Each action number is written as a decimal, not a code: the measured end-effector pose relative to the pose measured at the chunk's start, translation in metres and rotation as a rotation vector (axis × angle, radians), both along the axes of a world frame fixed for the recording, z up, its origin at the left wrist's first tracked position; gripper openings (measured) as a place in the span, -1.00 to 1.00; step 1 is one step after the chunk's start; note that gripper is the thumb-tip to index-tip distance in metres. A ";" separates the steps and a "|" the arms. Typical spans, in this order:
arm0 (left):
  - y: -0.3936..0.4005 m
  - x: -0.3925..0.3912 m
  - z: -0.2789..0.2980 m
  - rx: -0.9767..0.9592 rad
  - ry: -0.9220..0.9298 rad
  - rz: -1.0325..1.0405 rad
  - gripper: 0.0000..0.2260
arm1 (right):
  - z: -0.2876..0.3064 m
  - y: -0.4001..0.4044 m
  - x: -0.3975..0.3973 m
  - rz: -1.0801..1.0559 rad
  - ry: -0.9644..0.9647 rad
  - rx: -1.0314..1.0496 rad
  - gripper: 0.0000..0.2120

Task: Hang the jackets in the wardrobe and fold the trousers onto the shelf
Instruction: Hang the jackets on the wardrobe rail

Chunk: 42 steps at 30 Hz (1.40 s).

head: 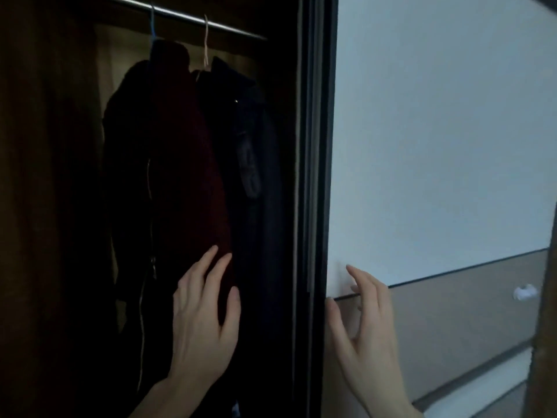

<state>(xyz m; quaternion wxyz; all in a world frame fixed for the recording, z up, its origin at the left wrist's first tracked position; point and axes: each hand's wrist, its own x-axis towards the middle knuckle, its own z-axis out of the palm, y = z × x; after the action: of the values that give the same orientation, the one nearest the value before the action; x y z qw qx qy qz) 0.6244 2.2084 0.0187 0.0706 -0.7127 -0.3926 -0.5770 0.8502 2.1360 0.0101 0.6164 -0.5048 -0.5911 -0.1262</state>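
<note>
Inside the dark open wardrobe (pixel 45 176), jackets hang from a metal rail (pixel 193 19). A dark red jacket (pixel 187 164) hangs on a blue hanger (pixel 152 25), and a black jacket (pixel 244 140) hangs to its right on a pale hanger (pixel 206 43). My left hand (pixel 202 321) is open, its straight fingers touching the lower edge of the red jacket. My right hand (pixel 364 324) is open with relaxed fingers, held at the dark edge of the sliding door (pixel 316 176), holding nothing. No trousers are in sight.
The door's white panel (pixel 437 131) and beige panels (pixel 452 327) fill the right side. A small white knob shape (pixel 525 292) shows on the beige panel. A brown vertical edge (pixel 545 327) stands at far right.
</note>
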 end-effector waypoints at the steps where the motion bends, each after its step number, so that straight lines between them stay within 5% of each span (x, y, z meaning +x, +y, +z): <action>1: -0.005 0.009 -0.009 0.002 -0.001 0.003 -0.53 | -0.008 0.001 0.010 0.029 0.022 -0.056 -0.45; 12: -0.025 0.102 -0.023 -0.073 0.181 -0.031 -0.59 | -0.018 0.001 0.048 0.169 -0.063 -0.203 -0.48; 19: -0.014 0.125 -0.017 -0.420 -0.212 -0.285 -0.57 | -0.015 -0.002 0.061 0.257 -0.076 -0.237 -0.46; 25: 0.002 0.111 -0.014 -0.578 -0.277 -0.364 -0.56 | -0.017 -0.002 0.061 0.261 -0.059 -0.252 -0.44; 35: -0.011 0.078 -0.006 -0.599 -0.215 -0.342 -0.60 | -0.017 -0.003 0.046 0.165 -0.025 -0.266 -0.39; 42: -0.020 0.043 -0.014 -0.375 -0.015 -0.191 -0.20 | -0.010 -0.004 0.003 -0.141 -0.214 0.044 -0.33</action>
<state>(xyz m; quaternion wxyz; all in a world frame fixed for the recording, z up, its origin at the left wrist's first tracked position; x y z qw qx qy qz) 0.6674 2.1883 0.0047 -0.1213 -0.7431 -0.4243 -0.5030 0.8530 2.1318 0.0000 0.5504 -0.5150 -0.6135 -0.2354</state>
